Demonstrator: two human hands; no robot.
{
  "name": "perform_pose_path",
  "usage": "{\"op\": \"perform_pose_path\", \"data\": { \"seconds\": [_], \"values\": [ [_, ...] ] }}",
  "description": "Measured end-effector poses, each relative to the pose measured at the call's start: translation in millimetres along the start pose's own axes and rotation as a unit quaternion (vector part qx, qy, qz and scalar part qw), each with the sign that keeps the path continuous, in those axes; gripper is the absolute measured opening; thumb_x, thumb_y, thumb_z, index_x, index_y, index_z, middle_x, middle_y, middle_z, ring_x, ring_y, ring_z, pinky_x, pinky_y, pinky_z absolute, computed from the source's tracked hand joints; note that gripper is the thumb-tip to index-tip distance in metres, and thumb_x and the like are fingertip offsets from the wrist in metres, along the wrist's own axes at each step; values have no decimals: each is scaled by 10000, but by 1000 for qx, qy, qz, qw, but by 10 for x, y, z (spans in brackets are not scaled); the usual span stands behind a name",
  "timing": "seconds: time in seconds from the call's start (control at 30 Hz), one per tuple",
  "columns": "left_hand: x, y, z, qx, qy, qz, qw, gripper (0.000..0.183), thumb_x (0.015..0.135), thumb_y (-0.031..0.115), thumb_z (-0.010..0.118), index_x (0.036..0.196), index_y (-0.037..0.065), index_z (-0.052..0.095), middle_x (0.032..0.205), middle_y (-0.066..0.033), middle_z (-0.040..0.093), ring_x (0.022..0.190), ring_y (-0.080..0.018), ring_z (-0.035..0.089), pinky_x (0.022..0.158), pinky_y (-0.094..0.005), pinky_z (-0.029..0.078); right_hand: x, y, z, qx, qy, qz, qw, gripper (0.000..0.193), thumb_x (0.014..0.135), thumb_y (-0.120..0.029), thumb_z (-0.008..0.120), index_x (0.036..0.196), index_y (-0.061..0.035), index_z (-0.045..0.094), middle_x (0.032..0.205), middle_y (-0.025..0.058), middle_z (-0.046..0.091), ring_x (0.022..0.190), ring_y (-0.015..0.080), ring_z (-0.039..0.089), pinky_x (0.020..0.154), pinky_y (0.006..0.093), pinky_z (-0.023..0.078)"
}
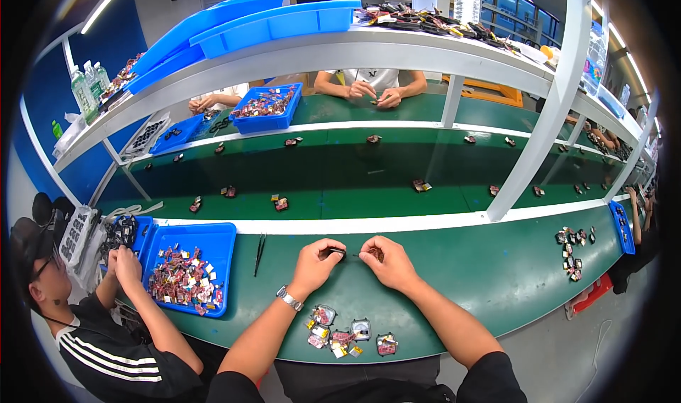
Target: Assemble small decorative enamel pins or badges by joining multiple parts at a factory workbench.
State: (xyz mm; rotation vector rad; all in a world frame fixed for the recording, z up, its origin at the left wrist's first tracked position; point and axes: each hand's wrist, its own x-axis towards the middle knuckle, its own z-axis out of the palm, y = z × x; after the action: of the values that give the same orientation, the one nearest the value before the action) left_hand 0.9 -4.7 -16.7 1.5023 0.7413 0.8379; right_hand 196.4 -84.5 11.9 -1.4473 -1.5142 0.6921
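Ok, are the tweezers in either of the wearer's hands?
No, the tweezers lie on the green table, left of the left hand.

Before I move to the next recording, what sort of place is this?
Probably a factory assembly line, perhaps for small electronics: a blue bin heaped with small parts, a long green bench, and a co-worker alongside at the left.

Both sleeves (491, 380) are short and black. A silver-coloured watch (289, 299) with a metal band encircles the left wrist (297, 290). Both hands (316, 267) are bare.
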Motion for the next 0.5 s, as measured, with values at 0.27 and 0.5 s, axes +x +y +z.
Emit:
{"op": "perform_pose_path", "data": {
  "seconds": [0.27, 0.5],
  "values": [
    [21, 96, 51, 82, 116, 38, 989, 172, 871, 18, 632, 1037, -17, 607, 849, -61, 660, 693, -98, 637, 586, -237, 503, 15, 11, -52, 53, -15, 9, 998, 112, 888, -92, 633, 934, -3, 582, 761, 62, 635, 685, 152, 599, 670, 307, 496],
    [25, 142, 54, -68, 70, -55, 994, 261, 899, -52, 548, 1154, -18, 508, 938, -109, 614, 715, -153, 660, 606, -234, 552, 24, 118, 3, 136, -44, 45, 989, 71, 901, -40, 634, 951, -1, 603, 789, 9, 616, 714, 77, 591, 646, 230, 491]
  ]
}}
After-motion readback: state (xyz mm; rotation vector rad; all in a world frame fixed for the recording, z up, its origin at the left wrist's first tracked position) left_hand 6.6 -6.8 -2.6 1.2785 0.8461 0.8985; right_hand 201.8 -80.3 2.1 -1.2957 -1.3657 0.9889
